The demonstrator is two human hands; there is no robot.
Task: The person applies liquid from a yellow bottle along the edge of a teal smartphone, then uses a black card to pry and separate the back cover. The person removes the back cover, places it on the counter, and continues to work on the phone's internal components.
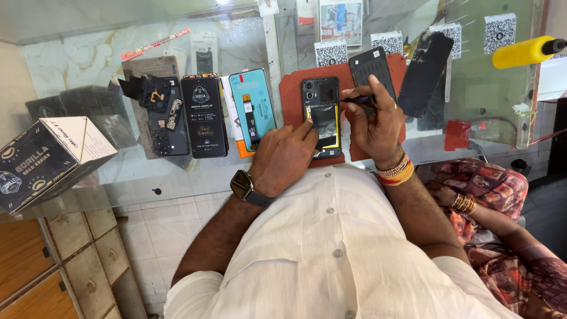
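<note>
An opened phone lies face down on a red mat near the middle of the glass worktop. Its back cover is off: a dark camera block sits at the top end, and below it a black, glossy battery area is bordered by a thin yellow edge along the right and lower sides. The left hand rests on the phone's lower left, fingers stretched and fingertips pressing on its body, a dark watch on the wrist. The right hand is curled around a thin black tool, whose tip meets the phone's upper right edge; bangles and thread circle that wrist. Just beyond the right hand, a black back cover lies on the mat. To the left lie a teal screen panel, a black display box and a stripped phone frame. A cardboard box sits at the far left.
</note>
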